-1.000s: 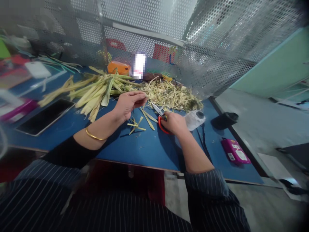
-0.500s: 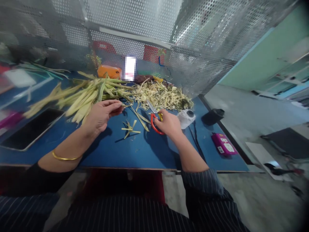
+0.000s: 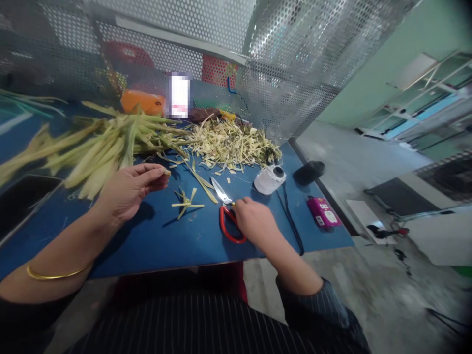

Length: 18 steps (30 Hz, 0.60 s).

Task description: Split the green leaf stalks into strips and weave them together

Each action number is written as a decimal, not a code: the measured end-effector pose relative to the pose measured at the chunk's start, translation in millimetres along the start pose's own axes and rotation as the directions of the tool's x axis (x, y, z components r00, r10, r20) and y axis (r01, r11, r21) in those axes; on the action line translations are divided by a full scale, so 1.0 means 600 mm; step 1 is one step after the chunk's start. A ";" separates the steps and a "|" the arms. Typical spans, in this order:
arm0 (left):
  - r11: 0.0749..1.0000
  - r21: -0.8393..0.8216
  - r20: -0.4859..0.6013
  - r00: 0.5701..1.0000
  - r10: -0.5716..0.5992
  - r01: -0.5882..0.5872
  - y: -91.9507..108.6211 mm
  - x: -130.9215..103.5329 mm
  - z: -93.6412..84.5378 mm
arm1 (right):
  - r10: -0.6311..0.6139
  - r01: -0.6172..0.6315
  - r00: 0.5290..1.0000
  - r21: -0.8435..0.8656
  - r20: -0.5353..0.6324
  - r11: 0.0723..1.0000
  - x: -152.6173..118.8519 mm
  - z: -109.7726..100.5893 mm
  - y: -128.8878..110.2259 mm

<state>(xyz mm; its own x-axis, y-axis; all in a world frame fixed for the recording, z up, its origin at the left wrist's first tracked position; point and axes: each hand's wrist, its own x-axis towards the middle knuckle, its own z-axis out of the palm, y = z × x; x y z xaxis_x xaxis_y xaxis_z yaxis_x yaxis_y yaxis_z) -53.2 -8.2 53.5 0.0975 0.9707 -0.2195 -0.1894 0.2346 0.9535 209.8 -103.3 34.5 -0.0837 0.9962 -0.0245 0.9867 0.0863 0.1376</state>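
My left hand (image 3: 129,189) pinches a small piece of pale plant strip (image 3: 167,173) between thumb and fingertips, above the blue table (image 3: 147,246). My right hand (image 3: 254,219) is closed at the handles of red-handled scissors (image 3: 231,227), whose blades point up and left. Between the hands lies a small star-like figure of crossed strips (image 3: 187,204). Long loose strips (image 3: 204,182) rest just behind it. A bundle of long husk leaves (image 3: 106,147) lies behind my left hand, and a heap of short cut pieces (image 3: 232,145) sits behind the scissors.
A white thread spool (image 3: 270,179), a black cylinder (image 3: 309,172), a dark cord (image 3: 292,221) and a purple packet (image 3: 323,212) are on the right. An orange item (image 3: 143,103) stands at the back before a perforated metal screen (image 3: 287,73). A dark flat device (image 3: 25,196) lies left.
The view has shifted rightward. My right hand and the scissors have come nearer the table's front edge, away from the cut heap. My left hand still pinches its piece.
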 end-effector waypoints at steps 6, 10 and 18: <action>0.999 0.051 0.013 1.000 0.006 -0.007 -0.001 0.004 0.002 | 0.181 -0.181 0.983 -0.155 -0.015 0.971 0.105 0.005 0.053; 0.998 0.055 0.077 0.997 0.011 -0.016 -0.001 0.000 0.008 | 0.202 -0.204 0.979 -0.156 -0.029 0.966 0.142 0.043 0.056; 0.969 0.213 0.273 0.960 0.064 -0.125 0.022 -0.001 0.062 | 0.099 -0.101 0.968 0.003 -0.229 0.995 0.109 0.052 0.077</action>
<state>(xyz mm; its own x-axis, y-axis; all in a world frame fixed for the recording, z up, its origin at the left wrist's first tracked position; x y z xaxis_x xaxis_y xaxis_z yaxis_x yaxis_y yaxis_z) -19.4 -7.3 74.0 0.3483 0.9327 -0.0937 0.0123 0.0954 0.9954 254.3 -34.7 8.3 -0.0152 0.9762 0.2166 0.9905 -0.0148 0.1366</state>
